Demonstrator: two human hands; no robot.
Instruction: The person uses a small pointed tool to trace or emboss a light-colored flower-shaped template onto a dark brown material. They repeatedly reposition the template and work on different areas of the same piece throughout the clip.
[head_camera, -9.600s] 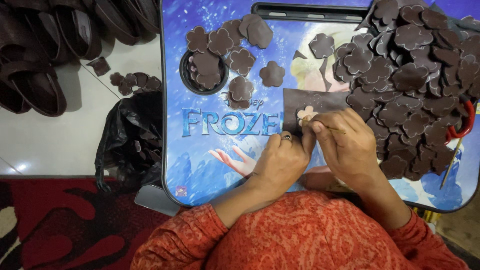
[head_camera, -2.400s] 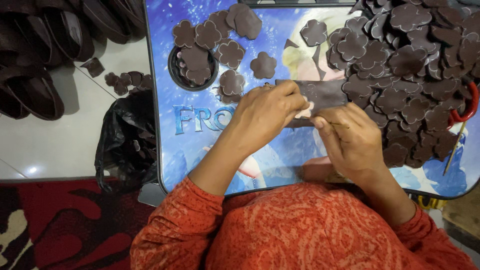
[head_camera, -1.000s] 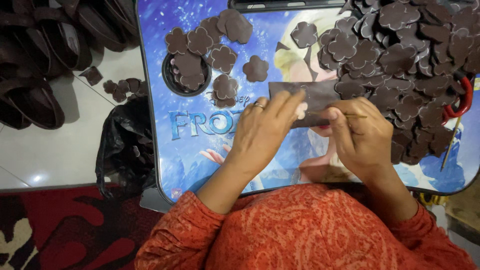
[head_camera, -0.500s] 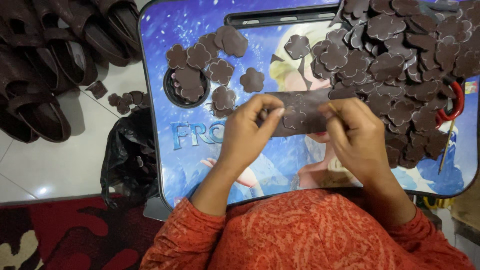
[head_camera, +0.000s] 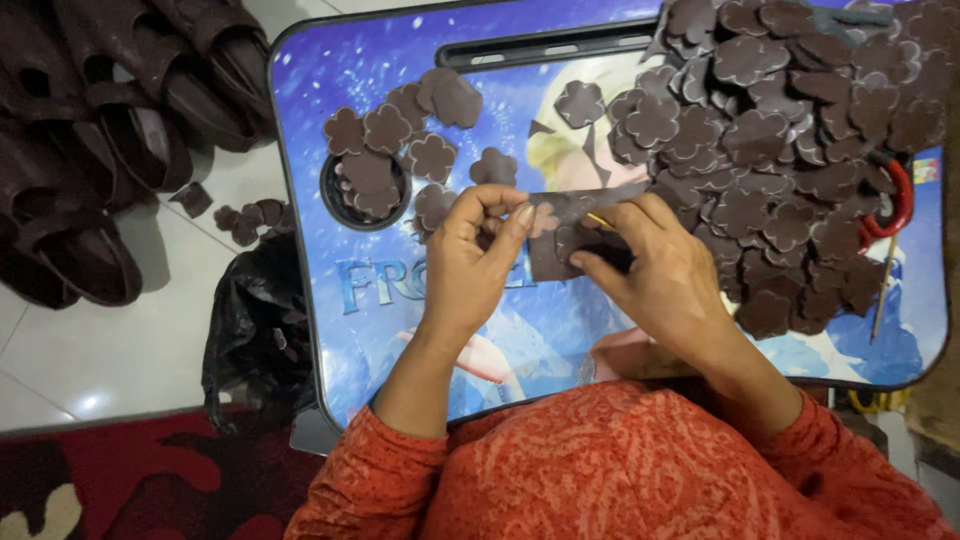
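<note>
A single head-worn camera looks steeply down from close above the lap table (head_camera: 400, 330), whose near edge meets the wearer's chest.

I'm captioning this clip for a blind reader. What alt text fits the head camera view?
Both hands, left hand and right hand, hold a dark brown rectangular strip over a blue picture-printed lap table. A heap of dark brown flower-shaped cutouts covers its right side; dark brown sandals lie on the floor at left.
</note>
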